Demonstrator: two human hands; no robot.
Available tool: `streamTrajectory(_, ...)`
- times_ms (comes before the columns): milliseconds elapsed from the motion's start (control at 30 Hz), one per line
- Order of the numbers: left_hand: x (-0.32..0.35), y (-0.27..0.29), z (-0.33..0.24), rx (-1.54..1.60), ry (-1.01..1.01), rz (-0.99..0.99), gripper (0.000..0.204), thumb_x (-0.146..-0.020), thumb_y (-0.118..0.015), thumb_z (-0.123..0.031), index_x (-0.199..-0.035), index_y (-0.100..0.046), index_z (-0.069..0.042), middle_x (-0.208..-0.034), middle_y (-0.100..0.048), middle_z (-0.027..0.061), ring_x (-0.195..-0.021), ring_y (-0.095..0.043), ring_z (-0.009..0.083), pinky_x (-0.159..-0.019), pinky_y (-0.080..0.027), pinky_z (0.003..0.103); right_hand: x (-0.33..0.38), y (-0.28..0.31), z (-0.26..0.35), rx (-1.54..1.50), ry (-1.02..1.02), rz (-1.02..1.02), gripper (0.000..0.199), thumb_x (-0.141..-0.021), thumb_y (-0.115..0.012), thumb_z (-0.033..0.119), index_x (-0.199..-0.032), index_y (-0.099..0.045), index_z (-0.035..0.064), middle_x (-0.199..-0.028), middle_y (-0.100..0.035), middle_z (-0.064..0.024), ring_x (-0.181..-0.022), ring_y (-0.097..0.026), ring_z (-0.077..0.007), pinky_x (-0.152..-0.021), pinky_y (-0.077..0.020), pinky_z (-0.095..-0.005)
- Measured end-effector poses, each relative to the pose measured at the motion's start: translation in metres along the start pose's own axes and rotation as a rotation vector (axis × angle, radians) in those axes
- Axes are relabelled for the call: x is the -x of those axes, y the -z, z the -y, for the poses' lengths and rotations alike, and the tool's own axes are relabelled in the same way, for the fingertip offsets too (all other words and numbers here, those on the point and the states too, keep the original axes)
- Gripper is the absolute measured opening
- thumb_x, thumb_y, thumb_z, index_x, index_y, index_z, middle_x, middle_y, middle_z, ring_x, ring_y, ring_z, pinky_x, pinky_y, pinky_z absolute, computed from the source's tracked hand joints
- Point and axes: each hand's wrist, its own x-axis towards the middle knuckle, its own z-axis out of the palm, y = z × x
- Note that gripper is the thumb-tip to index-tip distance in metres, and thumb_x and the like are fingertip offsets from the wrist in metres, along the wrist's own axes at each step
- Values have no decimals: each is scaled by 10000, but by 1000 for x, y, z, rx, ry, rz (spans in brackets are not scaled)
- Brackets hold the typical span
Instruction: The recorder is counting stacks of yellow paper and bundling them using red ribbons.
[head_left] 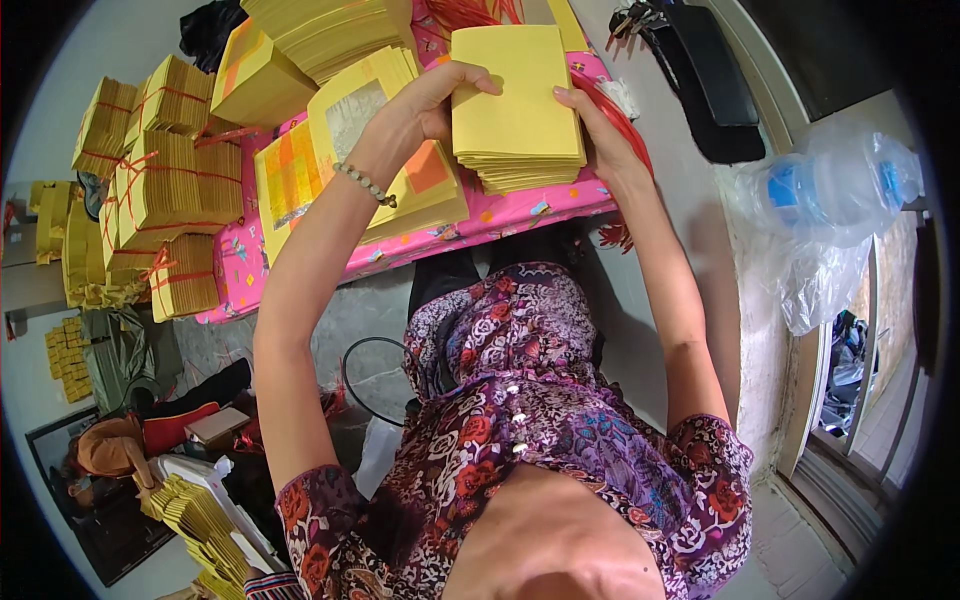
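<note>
A thick stack of yellow paper sheets stands at the near edge of the pink-covered table, its lower sheets slightly uneven. My left hand grips its left side, thumb on the top sheet and the other fingers mostly hidden. On the opposite side my right hand presses along the edge, thumb tip over the top. Under my left wrist lies yellow paper with a silver foil square. Beside it are yellow sheets with orange and gold foil. Red strings run behind my right hand.
Bundles of yellow paper tied with red string are piled at the left of the pink tablecloth. Taller yellow stacks stand behind. A plastic-wrapped bottle is at right. At lower left, a person in orange-brown is near more yellow bundles.
</note>
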Motion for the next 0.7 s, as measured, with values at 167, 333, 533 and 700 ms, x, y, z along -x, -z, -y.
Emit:
streamTrajectory(167, 1, 0, 3, 34, -30, -28, 459, -720, -649, -80, -1135, -504, 53, -1050, -600, 162, -940, -621, 258, -848, -525, 378, 5, -6, 2, 11, -6, -8, 701, -787, -640, 471, -1276, -458, 3, -1213, -533, -129, -1111, -507, -195, -941, -396, -310)
streamTrajectory(333, 19, -18, 4, -45, -116, -164, 457, -764, -667, -149, -1151, -510, 38, -1074, -598, 159, -965, -612, 245, -854, -512, 367, 3, -3, 0, -7, 6, -13, 722, -783, -650, 462, -1283, -447, -19, -1239, -522, -135, -1121, -504, -204, -952, -391, -308)
streamTrajectory(533, 67, -48, 36, 83, -437, -197, 440, -902, -512, -310, -1206, -494, 7, -1160, -577, 102, -1121, -519, 224, -979, -375, 350, 4, -4, 3, -6, -5, 22, 705, -792, -645, 455, -1279, -452, -17, -1241, -525, -134, -1127, -506, -201, -955, -390, -306)
streamTrajectory(700, 58, -53, 92, 296, -712, -323, 632, -937, -330, -481, -1352, -350, -3, -1383, -400, 110, -1287, -327, 216, -1073, -190, 363, 1, -5, 1, -1, -12, 13, 679, -792, -644, 457, -1267, -472, 3, -1226, -539, -114, -1115, -512, -189, -948, -394, -308)
